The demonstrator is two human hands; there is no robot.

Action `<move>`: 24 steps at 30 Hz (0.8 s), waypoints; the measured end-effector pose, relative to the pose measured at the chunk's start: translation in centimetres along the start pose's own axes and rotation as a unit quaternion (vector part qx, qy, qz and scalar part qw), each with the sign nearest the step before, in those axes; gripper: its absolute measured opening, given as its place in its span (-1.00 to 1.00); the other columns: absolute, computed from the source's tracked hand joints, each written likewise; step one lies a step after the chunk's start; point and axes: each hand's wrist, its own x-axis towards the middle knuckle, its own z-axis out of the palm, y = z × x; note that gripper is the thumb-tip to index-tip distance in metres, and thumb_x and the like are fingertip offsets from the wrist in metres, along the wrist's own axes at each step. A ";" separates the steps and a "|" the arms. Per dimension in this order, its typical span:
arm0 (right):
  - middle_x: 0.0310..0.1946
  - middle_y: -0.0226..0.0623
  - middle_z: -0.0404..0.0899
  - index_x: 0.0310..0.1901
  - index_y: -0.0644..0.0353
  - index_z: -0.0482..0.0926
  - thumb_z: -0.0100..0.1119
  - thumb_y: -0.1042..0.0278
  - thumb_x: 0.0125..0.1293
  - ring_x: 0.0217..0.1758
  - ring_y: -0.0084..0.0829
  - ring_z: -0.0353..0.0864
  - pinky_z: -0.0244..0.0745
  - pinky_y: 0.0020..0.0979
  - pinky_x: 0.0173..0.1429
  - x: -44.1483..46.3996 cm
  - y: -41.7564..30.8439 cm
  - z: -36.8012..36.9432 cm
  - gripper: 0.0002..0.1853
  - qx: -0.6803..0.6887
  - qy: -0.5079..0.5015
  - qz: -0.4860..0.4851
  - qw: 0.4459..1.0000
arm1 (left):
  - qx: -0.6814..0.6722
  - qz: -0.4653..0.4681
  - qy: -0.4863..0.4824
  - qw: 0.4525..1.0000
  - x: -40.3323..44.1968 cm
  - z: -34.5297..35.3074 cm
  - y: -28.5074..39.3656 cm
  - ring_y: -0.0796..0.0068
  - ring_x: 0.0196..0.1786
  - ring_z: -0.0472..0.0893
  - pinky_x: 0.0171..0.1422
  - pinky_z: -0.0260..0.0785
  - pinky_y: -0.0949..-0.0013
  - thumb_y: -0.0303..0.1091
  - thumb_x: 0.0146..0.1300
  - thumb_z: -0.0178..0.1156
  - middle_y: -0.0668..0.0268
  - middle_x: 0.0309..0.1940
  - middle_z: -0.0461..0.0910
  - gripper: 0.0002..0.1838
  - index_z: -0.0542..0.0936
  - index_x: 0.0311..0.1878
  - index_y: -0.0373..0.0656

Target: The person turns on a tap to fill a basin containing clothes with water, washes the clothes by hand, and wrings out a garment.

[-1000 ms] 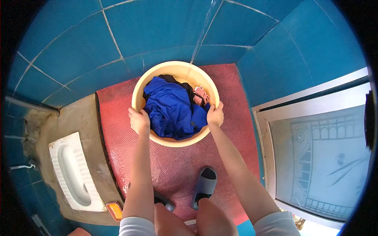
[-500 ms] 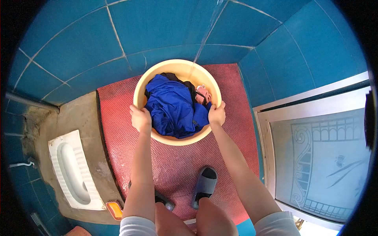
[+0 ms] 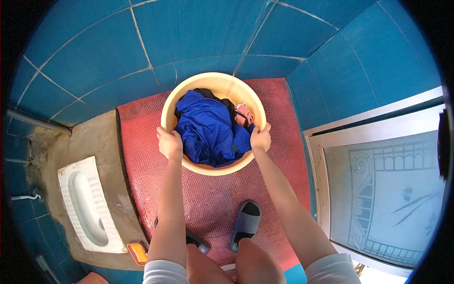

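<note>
A round cream-yellow basin [image 3: 215,171] is held by its rim over the red mat, with blue cloth [image 3: 203,125] bunched inside. Black cloth [image 3: 205,93] shows behind the blue one, and a pink item [image 3: 245,115] lies at the basin's right side. My left hand [image 3: 170,143] grips the left rim, its fingers partly hidden. On the right rim my right hand [image 3: 260,137] is closed, close to the edge of the blue cloth. A thin stream of water [image 3: 234,78] falls into the back of the basin.
Red textured mat [image 3: 213,199] covers the floor, with my slippered feet [image 3: 247,220] on it. A white squat toilet [image 3: 89,208] and an orange tray [image 3: 138,253] are at the left. Blue tiled walls rise behind, and a white-framed glass door [image 3: 388,194] is at the right.
The basin and both hands have shifted very slightly to the right and up in view since the earliest frame. Both hands keep their hold on the rim.
</note>
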 end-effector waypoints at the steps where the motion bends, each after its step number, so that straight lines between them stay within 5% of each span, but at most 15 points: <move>1: -0.29 0.05 0.51 0.04 0.12 0.21 -0.08 0.20 0.13 -0.27 0.01 0.54 0.40 -0.03 -0.18 0.0 0.0 0.0 -0.57 -0.001 -0.003 0.000 1.000 | 0.000 0.000 0.000 1.000 0.0 0.0 0.0 -0.08 -0.32 0.52 -0.24 0.38 -0.02 -0.31 0.06 -0.01 -0.02 -0.24 0.42 -0.71 0.21 -0.19 -0.21; 24: -0.35 0.11 0.53 0.04 0.17 0.22 -0.09 0.20 0.13 -0.27 0.05 0.53 0.39 -0.04 -0.13 0.1 0.1 0.1 -0.56 0.002 0.009 -0.009 1.000 | -0.011 0.018 0.009 1.000 0.2 0.6 -0.6 -0.10 -0.33 0.52 -0.23 0.38 -0.01 -0.31 0.05 0.00 -0.04 -0.24 0.41 -0.69 0.20 -0.18 -0.23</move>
